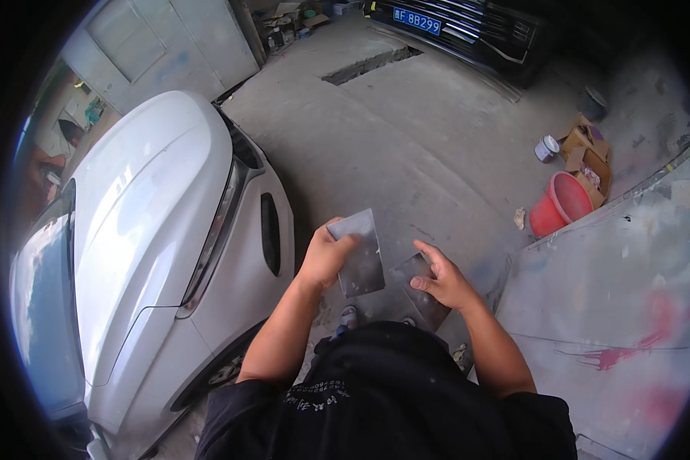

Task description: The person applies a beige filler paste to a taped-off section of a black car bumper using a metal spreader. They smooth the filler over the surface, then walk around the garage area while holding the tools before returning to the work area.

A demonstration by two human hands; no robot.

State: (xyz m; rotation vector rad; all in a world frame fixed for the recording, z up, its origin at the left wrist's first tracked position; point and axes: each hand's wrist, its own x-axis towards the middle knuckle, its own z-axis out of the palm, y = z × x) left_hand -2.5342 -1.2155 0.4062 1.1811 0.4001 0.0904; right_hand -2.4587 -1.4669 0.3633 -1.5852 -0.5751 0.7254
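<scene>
My left hand [329,257] pinches a dark grey rectangular sheet [363,264] that looks like sandpaper. Its thumb lies flat on the face of the sheet, and the other fingers are hidden behind it. A second, similar dark sheet [428,309] is in my right hand [441,280], gripped at its upper part, with the thumb across it and the index finger extended along the top. The two sheets are apart, held in front of my body above the concrete floor.
Close on my left stands a white car [153,192]. A black car [468,31] is at the far side, near a broken slot [368,65] in the floor. On the right are a red bucket [544,215], cardboard boxes [590,165], a small can [547,149] and a paint-stained panel [606,291].
</scene>
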